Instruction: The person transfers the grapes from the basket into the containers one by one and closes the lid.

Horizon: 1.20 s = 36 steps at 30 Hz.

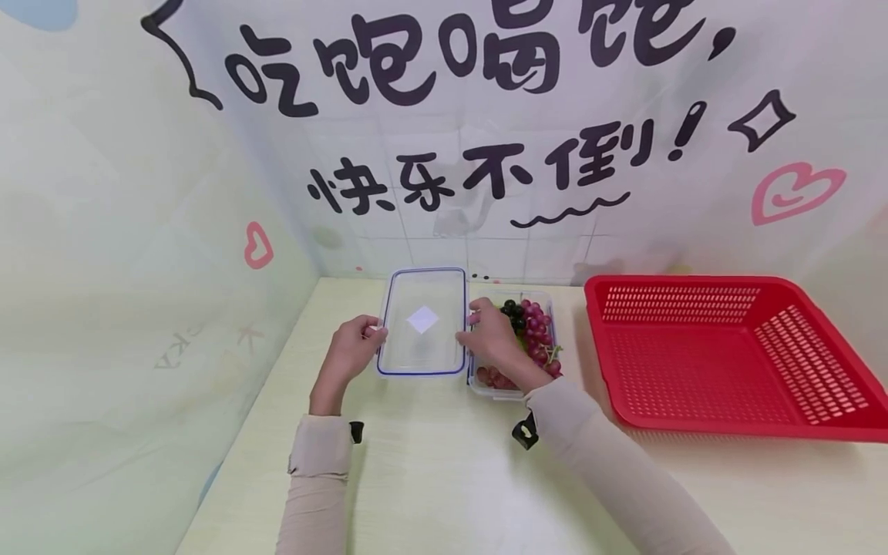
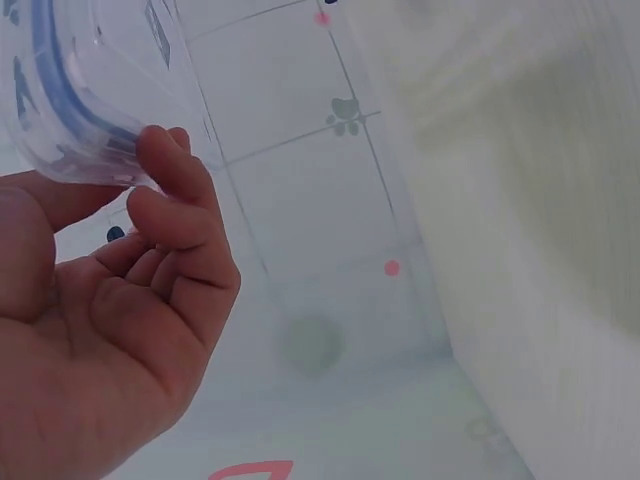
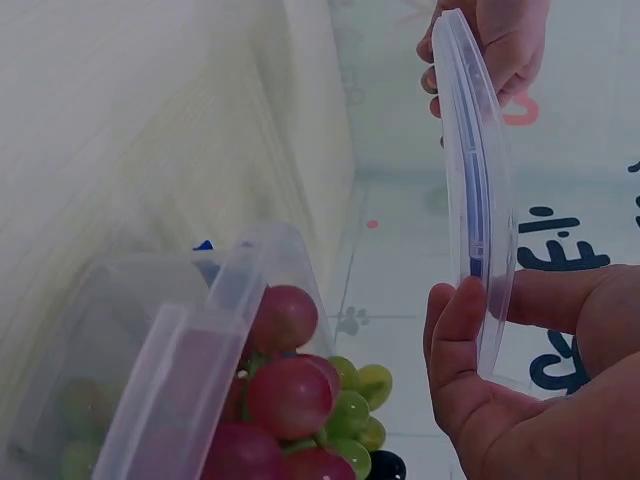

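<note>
A clear plastic lid point(image 1: 423, 354) with a blue seal is held above the table between both hands. My left hand point(image 1: 350, 347) pinches its left edge, thumb on one face and fingers on the other, as the left wrist view shows. On the opposite edge, my right hand point(image 1: 494, 335) pinches the lid point(image 3: 480, 200). Below and beside the right hand stands a clear container point(image 1: 501, 395) filled with grapes. Red grapes point(image 3: 290, 395), green grapes point(image 3: 350, 415) and black grapes point(image 1: 513, 314) rise near its rim. The right hand and forearm hide part of the container in the head view.
A large red plastic basket point(image 1: 694, 370) with slotted sides stands on the right of the pale table point(image 1: 430, 478). Behind the table hangs a white printed backdrop point(image 1: 430, 239), which also runs along the left side. A black band point(image 1: 525, 432) shows at the right wrist.
</note>
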Tool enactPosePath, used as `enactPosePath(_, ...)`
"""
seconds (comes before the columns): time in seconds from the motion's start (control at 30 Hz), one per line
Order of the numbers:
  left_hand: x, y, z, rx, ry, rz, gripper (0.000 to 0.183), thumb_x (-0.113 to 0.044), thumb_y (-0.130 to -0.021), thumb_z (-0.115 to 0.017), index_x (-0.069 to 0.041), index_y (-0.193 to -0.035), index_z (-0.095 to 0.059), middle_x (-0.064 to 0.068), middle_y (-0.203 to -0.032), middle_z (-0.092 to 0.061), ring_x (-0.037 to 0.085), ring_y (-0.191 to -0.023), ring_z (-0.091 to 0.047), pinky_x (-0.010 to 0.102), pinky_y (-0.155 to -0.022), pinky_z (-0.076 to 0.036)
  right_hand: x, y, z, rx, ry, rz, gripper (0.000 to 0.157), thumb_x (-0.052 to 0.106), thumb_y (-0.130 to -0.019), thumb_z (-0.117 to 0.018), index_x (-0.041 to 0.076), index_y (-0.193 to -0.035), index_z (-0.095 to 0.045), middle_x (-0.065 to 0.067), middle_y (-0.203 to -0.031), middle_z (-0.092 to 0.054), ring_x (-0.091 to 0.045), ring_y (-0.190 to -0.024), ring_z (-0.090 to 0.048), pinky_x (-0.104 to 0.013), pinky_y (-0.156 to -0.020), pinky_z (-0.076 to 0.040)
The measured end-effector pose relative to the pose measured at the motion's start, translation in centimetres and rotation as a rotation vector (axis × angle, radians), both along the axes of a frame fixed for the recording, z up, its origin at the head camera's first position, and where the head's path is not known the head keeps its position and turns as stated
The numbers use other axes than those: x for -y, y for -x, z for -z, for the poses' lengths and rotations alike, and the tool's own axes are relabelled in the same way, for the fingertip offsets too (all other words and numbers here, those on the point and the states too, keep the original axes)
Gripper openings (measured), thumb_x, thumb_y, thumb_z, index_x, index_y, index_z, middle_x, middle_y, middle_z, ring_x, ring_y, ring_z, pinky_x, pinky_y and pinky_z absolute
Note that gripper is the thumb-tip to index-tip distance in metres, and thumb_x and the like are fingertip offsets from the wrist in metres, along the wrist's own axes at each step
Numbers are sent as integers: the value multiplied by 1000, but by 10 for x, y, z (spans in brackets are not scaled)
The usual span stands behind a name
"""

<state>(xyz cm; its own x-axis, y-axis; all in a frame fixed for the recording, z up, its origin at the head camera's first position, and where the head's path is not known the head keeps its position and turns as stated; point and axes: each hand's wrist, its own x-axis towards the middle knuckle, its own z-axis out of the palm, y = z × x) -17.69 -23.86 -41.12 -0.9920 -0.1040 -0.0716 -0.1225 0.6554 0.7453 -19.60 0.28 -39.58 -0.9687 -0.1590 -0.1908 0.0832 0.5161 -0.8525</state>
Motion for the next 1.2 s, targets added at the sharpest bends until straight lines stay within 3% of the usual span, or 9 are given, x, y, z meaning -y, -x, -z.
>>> enactPosePath(0.2,-11,2,-7,11,-35,14,41,-20,-100,-58,3,-134,-55,16,-101,-64,25,-85,-64,30,-72,-47,-15,7,-10,-5,-7,-5,59,11,-92,-71,4,-144,-44,-16,-126,-59,-25,-93,-67,-30,-74,-57)
enactPosePath(0.4,-19,6,-12,-20,-56,41,38,-19,-99,-60,5,-128,-58,17,-100,-66,22,-80,-66,32,-75,-48,-29,10,-17,-30,15,3,58,9,-89,-73,1,-141,-48,-18,-118,-62,-27,-87,-67,-28,-68,-57)
enactPosePath(0.73,-38,12,-18,-63,-70,86,32,-17,-95,-64,5,-118,-61,14,-95,-65,20,-73,-67,32,-72,-50,-53,16,-20,-47,33,0,54,6,-90,-70,3,-139,-47,-17,-116,-60,-30,-94,-65,-40,-74,-59)
enactPosePath(1.0,-55,17,-22,-67,-65,76,29,-19,-96,-64,2,-115,-61,13,-95,-64,22,-77,-68,30,-69,-50,-68,20,-24,-39,35,3,54,7,-92,-69,4,-141,-49,-17,-119,-58,-31,-100,-62,-40,-75,-59)
enactPosePath(1.2,-66,19,-26,-84,-61,67,28,-21,-96,-64,0,-114,-61,12,-97,-64,23,-80,-68,30,-68,-50,-78,22,-28,-93,17,26,50,7,-91,-70,4,-138,-52,-16,-117,-58,-30,-95,-63,-39,-75,-59)
